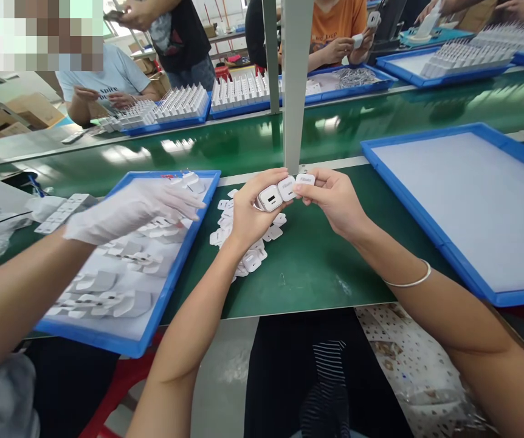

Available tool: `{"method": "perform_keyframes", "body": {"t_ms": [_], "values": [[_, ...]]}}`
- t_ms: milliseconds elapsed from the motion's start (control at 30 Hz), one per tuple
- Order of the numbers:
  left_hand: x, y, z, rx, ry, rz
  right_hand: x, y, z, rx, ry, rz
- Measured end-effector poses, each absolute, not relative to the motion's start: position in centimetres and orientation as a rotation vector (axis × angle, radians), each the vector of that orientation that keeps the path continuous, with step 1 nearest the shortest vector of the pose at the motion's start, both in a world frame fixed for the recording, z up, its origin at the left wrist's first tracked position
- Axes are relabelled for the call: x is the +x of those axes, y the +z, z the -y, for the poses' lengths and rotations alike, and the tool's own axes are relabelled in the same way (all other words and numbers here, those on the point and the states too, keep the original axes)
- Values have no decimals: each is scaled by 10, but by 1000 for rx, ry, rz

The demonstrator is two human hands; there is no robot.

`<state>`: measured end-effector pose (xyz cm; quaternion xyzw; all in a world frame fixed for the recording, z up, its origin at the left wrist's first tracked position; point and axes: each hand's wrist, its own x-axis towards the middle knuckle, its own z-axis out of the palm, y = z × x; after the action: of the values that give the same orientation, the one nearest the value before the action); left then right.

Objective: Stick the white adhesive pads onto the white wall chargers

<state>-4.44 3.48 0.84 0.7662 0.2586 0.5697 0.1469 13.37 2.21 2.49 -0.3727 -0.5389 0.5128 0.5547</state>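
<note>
My left hand (249, 214) is closed around white charger blocks; one charger block (270, 199) shows a dark port and a smaller slot. Beside it sits a second white piece (286, 189) with grey print and a slot. Between the thumb and fingers of my right hand (341, 204) is a small white printed cover plate (305, 180), close against that second piece. Whether they touch I cannot tell. Below my left hand, a loose pile of white cover plates (251, 260) lies on the green table (307, 274).
At left, a co-worker's gloved hand (125, 210) reaches over a blue-rimmed tray (141, 347) of white charger parts. Another blue-rimmed tray (472, 213) lies at right. A white post (295, 91) rises ahead. Beyond the green belt (175, 146), people sit by trays of white parts.
</note>
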Motion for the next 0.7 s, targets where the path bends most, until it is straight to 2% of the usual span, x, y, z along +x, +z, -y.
{"method": "perform_keyframes", "body": {"t_ms": [700], "values": [[-42,9,-31,2101,1626,-841,127,21,-20,-868,1096,1222]]}}
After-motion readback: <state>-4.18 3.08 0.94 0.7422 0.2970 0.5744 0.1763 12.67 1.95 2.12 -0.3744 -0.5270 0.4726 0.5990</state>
